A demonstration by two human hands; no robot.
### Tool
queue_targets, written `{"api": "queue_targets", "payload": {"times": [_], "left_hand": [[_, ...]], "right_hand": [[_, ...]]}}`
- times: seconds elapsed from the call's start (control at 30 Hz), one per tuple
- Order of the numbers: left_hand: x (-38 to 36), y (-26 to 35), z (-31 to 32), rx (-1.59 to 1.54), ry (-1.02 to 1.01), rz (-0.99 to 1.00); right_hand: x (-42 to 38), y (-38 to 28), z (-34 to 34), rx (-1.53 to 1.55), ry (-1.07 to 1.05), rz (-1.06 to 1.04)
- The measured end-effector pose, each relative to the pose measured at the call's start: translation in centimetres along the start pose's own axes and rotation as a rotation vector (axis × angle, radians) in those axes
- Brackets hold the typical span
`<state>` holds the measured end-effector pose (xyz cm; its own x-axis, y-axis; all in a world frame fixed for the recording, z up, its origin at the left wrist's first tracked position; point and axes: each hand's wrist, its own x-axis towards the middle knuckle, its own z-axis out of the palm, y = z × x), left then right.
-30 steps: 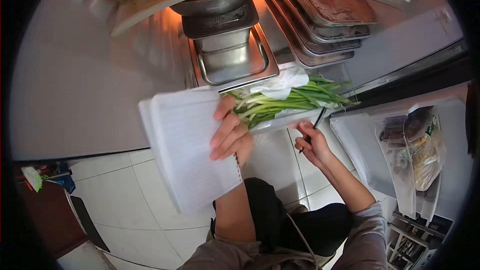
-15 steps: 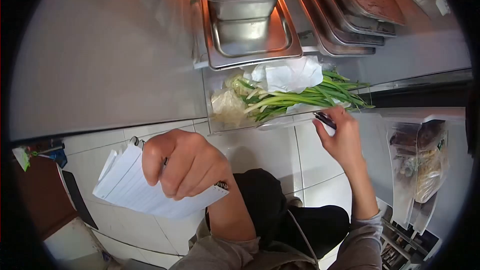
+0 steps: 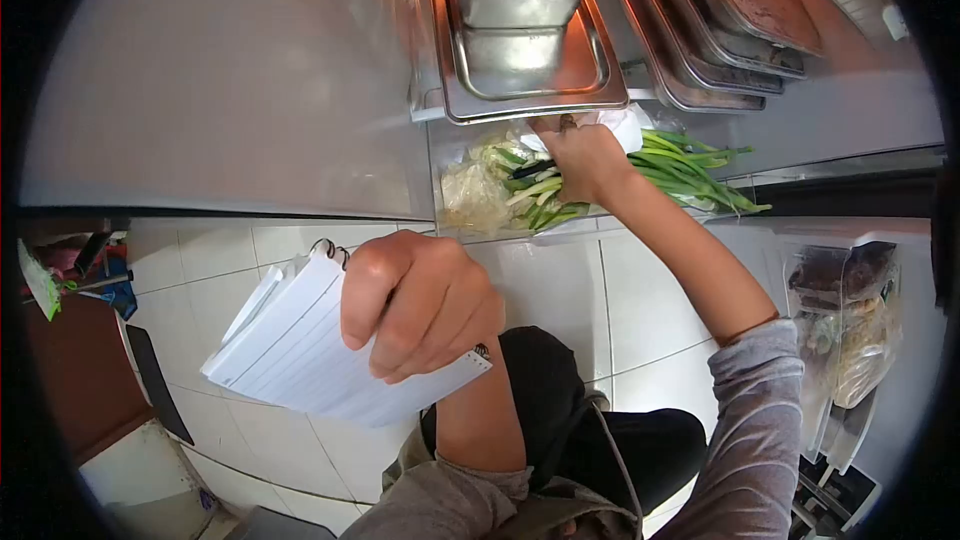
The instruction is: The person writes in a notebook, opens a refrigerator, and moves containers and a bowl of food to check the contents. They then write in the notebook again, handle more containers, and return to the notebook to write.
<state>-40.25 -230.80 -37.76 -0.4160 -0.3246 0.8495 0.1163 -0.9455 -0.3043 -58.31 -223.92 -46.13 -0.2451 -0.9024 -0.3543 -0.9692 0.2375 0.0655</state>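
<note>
Gripped in my left hand (image 3: 425,302) is a spiral notepad (image 3: 305,355) with lined white pages, its fingers curled over the wire-bound edge. My right hand (image 3: 592,162) reaches into the drawer (image 3: 505,236) of an open fridge, a black pen (image 3: 536,169) jutting out to the left from its grip. Its fingertips are at the white paper (image 3: 626,127), partly hidden below the tray edge. Under and beside that hand lie spring onions (image 3: 690,162), green ends to the right. Left of them sits a clear plastic bag (image 3: 474,196) with pale contents.
A steel tray (image 3: 545,112) with a deeper steel pan (image 3: 520,6) rests on the shelf above the drawer. Several trays (image 3: 700,70) lean at its right. The fridge door bin (image 3: 838,340) holds bagged food. White floor tiles (image 3: 540,285) lie below.
My right hand has moved left and farther in, from the drawer's front edge to over the spring onions and paper. The notepad and left hand have shifted slightly right in view.
</note>
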Motion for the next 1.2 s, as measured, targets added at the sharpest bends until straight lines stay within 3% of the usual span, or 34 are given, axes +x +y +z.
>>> {"api": "queue_targets", "payload": {"times": [0.13,0.27,0.47,0.6,0.63,0.8,0.83,0.97,1.07,1.2], "left_hand": [[0.2,0.1,0.5,0.049,0.039,-0.022],[0.1,0.8,1.3,0.081,0.029,0.017],[0.0,1.1,0.9,0.071,0.006,0.034],[0.0,1.1,0.9,0.082,0.013,0.039],[0.0,1.3,0.9,0.081,0.004,0.022],[0.0,1.3,1.2,0.086,-0.002,0.018],[0.0,1.2,1.3,0.075,-0.003,0.009],[0.0,1.1,1.4,0.065,0.014,-0.014],[0.1,1.0,1.3,0.062,-0.006,0.005],[0.2,1.0,1.5,0.062,0.004,0.011]], "right_hand": [[0.7,2.6,1.0,0.013,0.191,-0.077],[-2.5,4.6,-2.8,0.148,0.043,0.066],[-7.4,7.2,-2.1,0.46,0.436,0.027],[-10.7,7.8,-2.5,0.701,0.561,0.093],[-11.5,7.9,-2.2,0.623,0.669,0.051],[-15.2,9.4,-0.4,0.879,0.692,0.16],[-15.8,10.9,1.2,0.925,0.724,0.258],[-17.7,13.5,3.0,0.791,0.833,0.298],[-17.8,12.8,0.4,0.713,0.676,0.396],[-17.6,11.9,-0.4,0.748,0.703,0.425]]}}
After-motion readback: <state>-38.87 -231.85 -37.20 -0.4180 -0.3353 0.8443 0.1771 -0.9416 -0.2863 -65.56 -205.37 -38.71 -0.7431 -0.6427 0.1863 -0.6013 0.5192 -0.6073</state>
